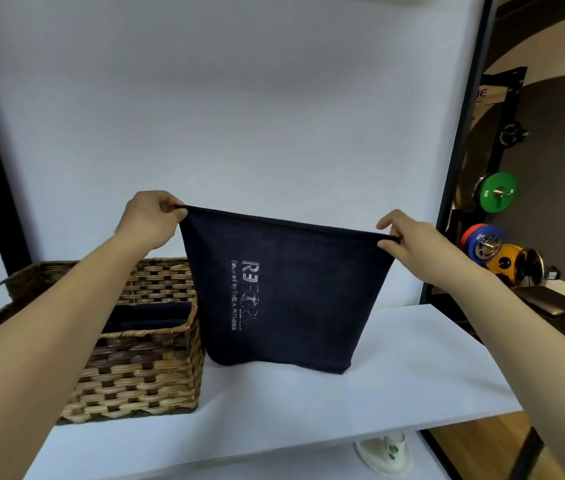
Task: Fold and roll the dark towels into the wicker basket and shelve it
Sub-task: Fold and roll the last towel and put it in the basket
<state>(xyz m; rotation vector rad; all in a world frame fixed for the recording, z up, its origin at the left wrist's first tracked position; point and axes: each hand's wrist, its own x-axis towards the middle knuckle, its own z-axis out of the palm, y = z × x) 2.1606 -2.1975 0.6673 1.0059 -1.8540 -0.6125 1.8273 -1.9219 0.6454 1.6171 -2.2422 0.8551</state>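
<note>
Between both hands: dark towel [284, 292] hangs | left hand [151, 218], right hand [409, 242] pinch top corners | beside wicker basket [142, 372]

— What have you got up?
— Dark towel [294, 289], doubled over, hanging in front of me. My left hand [151, 220] pinches its top left corner, my right hand [412, 242] pinches the top right. Top edge taut, sloping down toward the right. White lettering runs sideways down the cloth.
— Bottom edge?
— Fold meets the white shelf board [395, 393], or hangs just above it; can't tell which.
— Basket?
— Wicker basket [135, 375] to the left on the same board, just beside the towel. Dark fabric [149, 315] lies inside it.
— Beyond?
— White backdrop [239, 116]. Right of it, coloured weight plates [497, 197] on a rack.
</note>
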